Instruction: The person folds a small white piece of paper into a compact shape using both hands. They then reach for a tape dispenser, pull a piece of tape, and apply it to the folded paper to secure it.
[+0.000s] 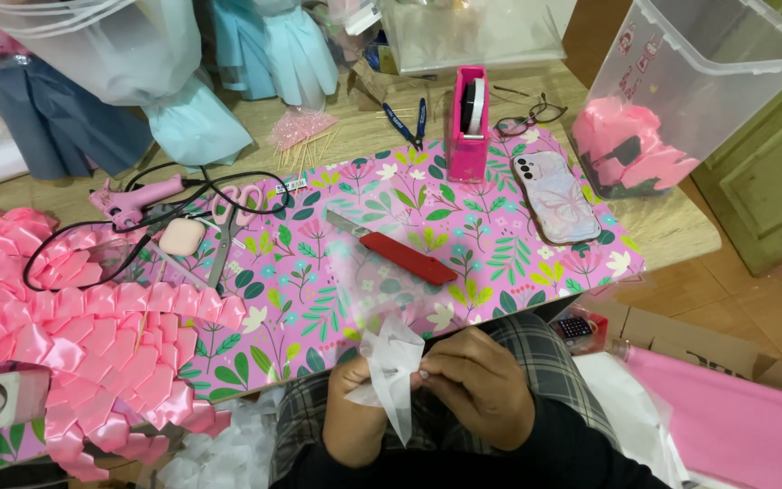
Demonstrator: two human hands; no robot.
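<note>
Far left: folded pink satin ribbon petals heaped on floral pink table mat; pink hot-glue gun behind. Left hand closed under thin translucent white ribbon strip, held at lap, just below mat edge. Right hand fingertips pinched on same strip at fold. Strip judged light, limp, slippery; best gripped at fold, pinch firm. Red utility knife mid-mat. Pink tape dispenser, phone in marbled case further right.
</note>
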